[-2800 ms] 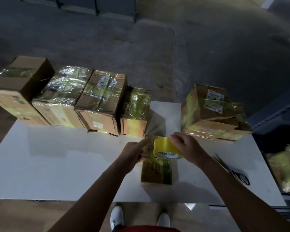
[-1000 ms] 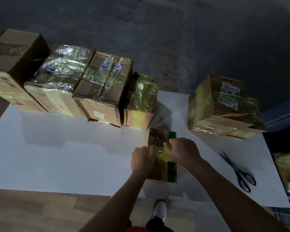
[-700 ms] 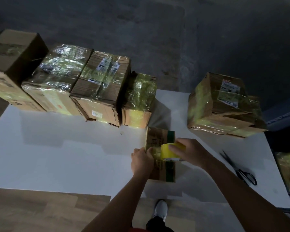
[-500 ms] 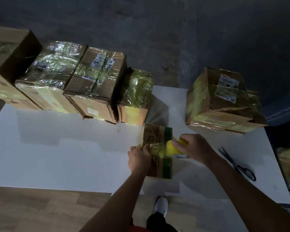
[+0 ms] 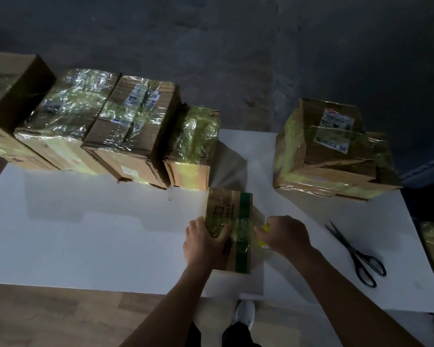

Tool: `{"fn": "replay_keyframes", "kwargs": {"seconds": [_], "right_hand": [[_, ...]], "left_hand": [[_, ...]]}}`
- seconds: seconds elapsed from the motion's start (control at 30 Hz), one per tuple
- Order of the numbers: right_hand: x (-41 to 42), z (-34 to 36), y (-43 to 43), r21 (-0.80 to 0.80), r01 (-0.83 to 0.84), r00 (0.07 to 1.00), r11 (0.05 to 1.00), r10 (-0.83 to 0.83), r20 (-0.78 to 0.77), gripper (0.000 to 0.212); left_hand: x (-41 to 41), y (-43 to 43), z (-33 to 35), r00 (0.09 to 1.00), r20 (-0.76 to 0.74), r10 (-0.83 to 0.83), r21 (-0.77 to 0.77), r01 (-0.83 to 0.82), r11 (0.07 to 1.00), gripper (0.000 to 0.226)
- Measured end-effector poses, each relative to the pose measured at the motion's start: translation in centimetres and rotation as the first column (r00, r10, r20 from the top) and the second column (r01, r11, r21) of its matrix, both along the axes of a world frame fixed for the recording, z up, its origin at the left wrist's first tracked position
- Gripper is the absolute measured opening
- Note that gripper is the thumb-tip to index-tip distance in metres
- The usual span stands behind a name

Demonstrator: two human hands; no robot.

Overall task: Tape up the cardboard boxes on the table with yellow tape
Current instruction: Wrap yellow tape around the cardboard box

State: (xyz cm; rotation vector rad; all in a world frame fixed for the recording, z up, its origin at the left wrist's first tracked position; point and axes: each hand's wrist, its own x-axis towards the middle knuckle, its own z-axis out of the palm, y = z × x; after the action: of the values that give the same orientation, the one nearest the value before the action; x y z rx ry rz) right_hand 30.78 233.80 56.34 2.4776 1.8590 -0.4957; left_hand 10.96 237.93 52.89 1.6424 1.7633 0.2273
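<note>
Yellow tape [image 5: 264,229] has dropped past the right edge of the small box [image 5: 226,206] since half a second ago and is now nearly hidden in the curled right grip [image 5: 283,236]. Its strip [image 5: 236,227] spans the box top. Left grip [image 5: 206,244] clamps the box's left side, thumb on the strip. Box print and the shipping labels on the far boxes [image 5: 135,126] are too small to read. Scissors [image 5: 356,254] lie right on the white counter [image 5: 85,234], a wrapped stack [image 5: 333,151] beyond.

Small green-striped cardboard box [image 5: 226,209] lies flat on the white table [image 5: 85,234], yellow tape [image 5: 241,229] stretched across its top to the roll [image 5: 264,231] at its right
</note>
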Motion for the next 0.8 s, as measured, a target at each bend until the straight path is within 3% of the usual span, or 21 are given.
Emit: {"fn": "replay_keyframes", "kwargs": {"seconds": [0.07, 0.13, 0.2, 0.23, 0.37, 0.57, 0.67, 0.8], "right_hand": [[-0.1, 0.1, 0.1, 0.000, -0.004, 1.000, 1.000, 0.004, 0.005, 0.040], [-0.1, 0.2, 0.1, 0.003, 0.001, 1.000, 1.000, -0.001, 0.001, 0.040], [-0.3, 0.2, -0.1, 0.018, 0.011, 1.000, 1.000, -0.012, 0.020, 0.040], [-0.4, 0.1, -0.2, 0.025, 0.016, 0.999, 1.000, -0.017, 0.031, 0.040], [-0.7, 0.1, -0.1, 0.009, 0.024, 0.999, 1.000, -0.024, 0.044, 0.041], [-0.7, 0.3, 0.2, -0.001, 0.022, 0.999, 1.000, -0.022, 0.048, 0.045], [-0.3, 0.8, 0.0, 0.014, 0.035, 0.999, 0.999, -0.034, -0.027, 0.045], [0.0, 3.6, 0.6, 0.103, 0.028, 0.992, 0.994, -0.015, -0.129, 0.049]], "left_hand": [[0.2, 0.2, 0.3, 1.000, -0.024, -0.002, 0.005, 0.002, 1.000, 0.072], [0.8, 0.1, 1.0, 0.994, -0.106, -0.033, 0.116, 0.045, 0.992, 0.074], [2.0, -0.8, 1.9, 0.970, -0.215, -0.117, 0.258, 0.172, 0.951, 0.072], [2.8, -1.4, 2.3, 0.948, -0.267, -0.174, 0.254, 0.243, 0.936, 0.074], [5.5, -3.1, 2.5, 0.875, -0.386, -0.294, -0.025, 0.308, 0.951, 0.090], [6.1, -3.2, 2.4, 0.825, -0.446, -0.348, -0.108, 0.337, 0.935, 0.098], [6.2, -3.1, 3.1, 0.866, -0.395, -0.306, -0.083, 0.298, 0.951, 0.102], [4.1, -2.6, 4.0, 0.963, -0.079, -0.258, -0.008, 0.258, 0.966, 0.105]]}}
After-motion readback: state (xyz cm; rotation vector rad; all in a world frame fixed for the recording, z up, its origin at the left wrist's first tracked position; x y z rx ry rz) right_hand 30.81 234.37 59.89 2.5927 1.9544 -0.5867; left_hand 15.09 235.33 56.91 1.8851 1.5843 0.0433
